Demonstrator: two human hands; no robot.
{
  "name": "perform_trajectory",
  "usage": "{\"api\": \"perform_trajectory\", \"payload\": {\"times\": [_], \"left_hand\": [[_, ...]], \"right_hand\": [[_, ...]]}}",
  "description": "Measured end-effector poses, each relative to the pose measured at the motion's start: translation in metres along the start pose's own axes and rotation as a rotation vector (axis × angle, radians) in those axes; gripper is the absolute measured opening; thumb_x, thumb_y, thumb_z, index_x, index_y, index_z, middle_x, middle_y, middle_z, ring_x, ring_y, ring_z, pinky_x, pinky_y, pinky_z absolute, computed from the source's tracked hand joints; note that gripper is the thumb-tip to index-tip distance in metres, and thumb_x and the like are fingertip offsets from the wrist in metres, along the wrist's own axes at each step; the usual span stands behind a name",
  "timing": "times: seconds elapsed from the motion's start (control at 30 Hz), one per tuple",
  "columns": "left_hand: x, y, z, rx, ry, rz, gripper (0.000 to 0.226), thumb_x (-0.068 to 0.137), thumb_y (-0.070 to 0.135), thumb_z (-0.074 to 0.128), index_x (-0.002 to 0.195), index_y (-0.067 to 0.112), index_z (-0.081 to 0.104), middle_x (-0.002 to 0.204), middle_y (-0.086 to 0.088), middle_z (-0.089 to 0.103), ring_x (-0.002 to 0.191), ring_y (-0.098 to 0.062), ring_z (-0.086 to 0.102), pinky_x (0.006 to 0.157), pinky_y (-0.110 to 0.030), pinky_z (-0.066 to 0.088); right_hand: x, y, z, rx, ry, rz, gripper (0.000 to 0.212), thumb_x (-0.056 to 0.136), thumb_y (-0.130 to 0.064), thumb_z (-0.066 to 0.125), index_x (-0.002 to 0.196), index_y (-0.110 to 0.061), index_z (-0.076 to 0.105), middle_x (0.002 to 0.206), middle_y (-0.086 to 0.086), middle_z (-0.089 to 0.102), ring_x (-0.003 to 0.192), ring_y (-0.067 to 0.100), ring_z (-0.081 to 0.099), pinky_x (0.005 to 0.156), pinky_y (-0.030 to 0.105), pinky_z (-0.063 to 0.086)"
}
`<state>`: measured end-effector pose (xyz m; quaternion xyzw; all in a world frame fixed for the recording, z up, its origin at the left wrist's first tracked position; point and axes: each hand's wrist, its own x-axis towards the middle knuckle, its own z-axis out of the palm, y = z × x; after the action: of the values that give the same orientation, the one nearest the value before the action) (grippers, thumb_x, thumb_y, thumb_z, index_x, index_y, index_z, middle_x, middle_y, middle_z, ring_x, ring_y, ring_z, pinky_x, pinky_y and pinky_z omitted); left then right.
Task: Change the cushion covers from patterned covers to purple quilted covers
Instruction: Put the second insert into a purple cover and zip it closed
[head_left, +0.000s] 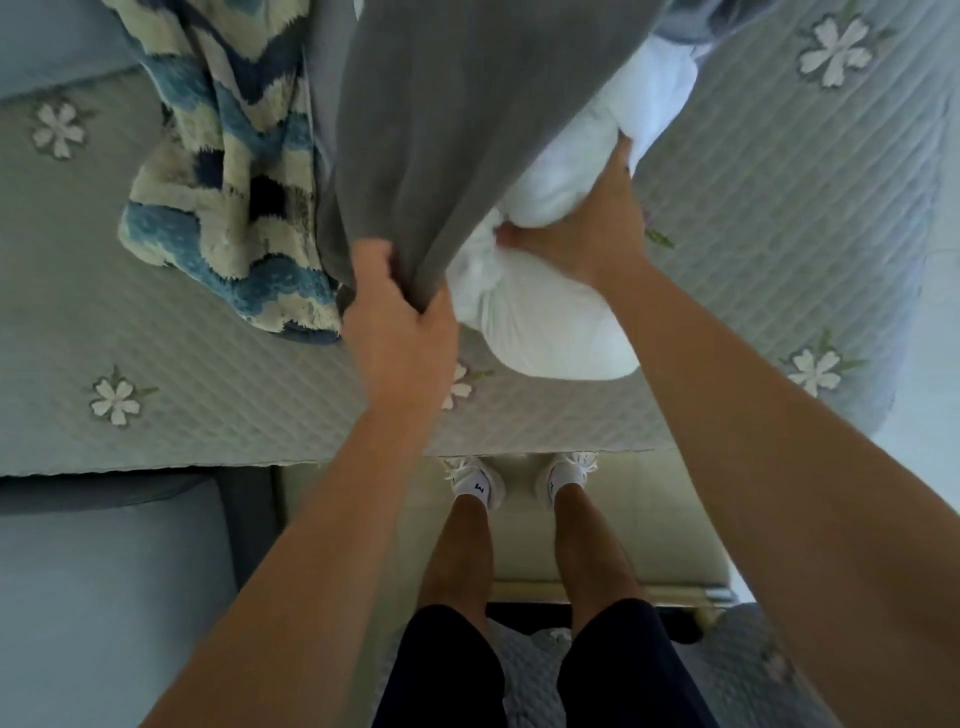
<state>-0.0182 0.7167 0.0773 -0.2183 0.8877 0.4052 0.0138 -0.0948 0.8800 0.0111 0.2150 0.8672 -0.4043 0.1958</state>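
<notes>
Grey cover (415, 130), soft & limp, hangs over the bed (208, 364); left hand (400, 332) fingers clamped on its edge. Right hand (582, 234) fingers dug into the white insert (545, 322) just right of cover. Light, squashy; probably grip bunched corners.

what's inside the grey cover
A white cushion insert, its near end sticking out, held by the right hand. Its far end is hidden by the grey cover.
</notes>
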Motion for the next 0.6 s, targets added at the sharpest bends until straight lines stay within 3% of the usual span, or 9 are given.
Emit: {"api": "perform_trajectory", "payload": {"times": [0.07, 0.1, 0.17, 0.2, 0.3, 0.37, 0.43, 0.53, 0.6], "left_hand": [[0.007, -0.003, 0.0, 0.064, 0.017, -0.029, 0.044, 0.085, 0.006, 0.058, 0.125, 0.014, 0.043, 0.108, -0.005, 0.059, 0.092, -0.019, 0.06, 0.083, -0.042, 0.053], [0.009, -0.004, 0.0, 0.122, -0.002, -0.021, 0.059, 0.085, 0.001, 0.056, 0.138, 0.018, 0.037, 0.124, -0.009, 0.052, 0.1, -0.023, 0.058, 0.093, -0.038, 0.05], [0.013, -0.005, 0.003, 0.242, -0.048, -0.015, 0.081, 0.087, -0.003, 0.053, 0.153, 0.028, 0.019, 0.134, -0.012, 0.036, 0.092, -0.018, 0.049, 0.09, -0.02, 0.039], [0.015, -0.006, 0.005, 0.287, -0.088, -0.033, 0.084, 0.088, -0.002, 0.052, 0.154, 0.032, 0.013, 0.135, -0.013, 0.031, 0.086, -0.016, 0.042, 0.085, -0.018, 0.036], [0.016, -0.013, 0.016, 0.328, -0.287, -0.155, 0.074, 0.095, 0.011, 0.05, 0.154, 0.036, 0.014, 0.135, -0.014, 0.031, 0.085, -0.018, 0.04, 0.088, -0.027, 0.038], [0.015, -0.004, 0.021, 0.188, -0.38, -0.19, 0.064, 0.098, 0.016, 0.047, 0.153, 0.035, 0.021, 0.13, -0.012, 0.039, 0.092, -0.022, 0.047, 0.089, -0.025, 0.037], [0.011, 0.022, 0.026, 0.058, -0.399, -0.086, 0.056, 0.097, 0.014, 0.046, 0.149, 0.029, 0.036, 0.121, -0.009, 0.052, 0.099, -0.023, 0.056, 0.09, -0.029, 0.042], [-0.006, 0.07, 0.03, -0.051, -0.437, 0.124, 0.031, 0.091, 0.004, 0.05, 0.12, 0.009, 0.06, 0.096, -0.01, 0.06, 0.087, -0.027, 0.059, 0.077, -0.035, 0.046], [-0.022, 0.082, 0.029, -0.107, -0.492, 0.155, 0.01, 0.09, 0.002, 0.051, 0.095, 0.005, 0.059, 0.078, -0.004, 0.056, 0.073, -0.023, 0.055, 0.069, -0.036, 0.044]], "right_hand": [[-0.01, 0.019, -0.015, 0.269, -0.049, 0.168, 0.146, 0.043, -0.066, 0.09, 0.153, -0.027, 0.002, 0.157, -0.006, 0.025, 0.141, 0.019, 0.032, 0.111, 0.039, 0.034], [-0.017, 0.027, -0.02, 0.395, -0.092, 0.28, 0.146, 0.043, -0.062, 0.093, 0.153, -0.031, 0.003, 0.156, -0.008, 0.027, 0.14, 0.019, 0.034, 0.11, 0.042, 0.035], [-0.026, 0.039, -0.026, 0.617, -0.219, 0.438, 0.133, 0.045, -0.049, 0.097, 0.151, -0.032, 0.02, 0.145, -0.008, 0.048, 0.127, 0.02, 0.052, 0.104, 0.047, 0.043], [-0.031, 0.043, -0.027, 0.699, -0.312, 0.47, 0.118, 0.048, -0.041, 0.098, 0.147, -0.029, 0.034, 0.135, -0.005, 0.06, 0.117, 0.022, 0.062, 0.101, 0.05, 0.048], [-0.04, 0.028, -0.037, 0.777, -0.402, 0.457, 0.073, 0.061, -0.021, 0.089, 0.128, -0.018, 0.062, 0.11, 0.004, 0.074, 0.097, 0.026, 0.072, 0.09, 0.049, 0.056], [-0.044, 0.015, -0.048, 0.805, -0.22, 0.38, 0.058, 0.066, -0.009, 0.086, 0.12, -0.014, 0.066, 0.097, 0.003, 0.076, 0.087, 0.024, 0.074, 0.074, 0.042, 0.061], [-0.048, 0.002, -0.067, 0.857, 0.015, 0.243, 0.041, 0.069, 0.001, 0.081, 0.107, -0.013, 0.07, 0.089, 0.004, 0.077, 0.083, 0.023, 0.074, 0.067, 0.039, 0.061], [-0.051, -0.009, -0.087, 0.606, 0.23, -0.045, 0.047, 0.065, -0.007, 0.082, 0.109, -0.011, 0.068, 0.1, 0.008, 0.074, 0.092, 0.021, 0.072, 0.072, 0.035, 0.06], [-0.044, -0.013, -0.088, 0.375, 0.2, -0.157, 0.051, 0.063, -0.012, 0.078, 0.112, -0.01, 0.065, 0.101, 0.005, 0.072, 0.095, 0.018, 0.069, 0.076, 0.035, 0.058]]}}
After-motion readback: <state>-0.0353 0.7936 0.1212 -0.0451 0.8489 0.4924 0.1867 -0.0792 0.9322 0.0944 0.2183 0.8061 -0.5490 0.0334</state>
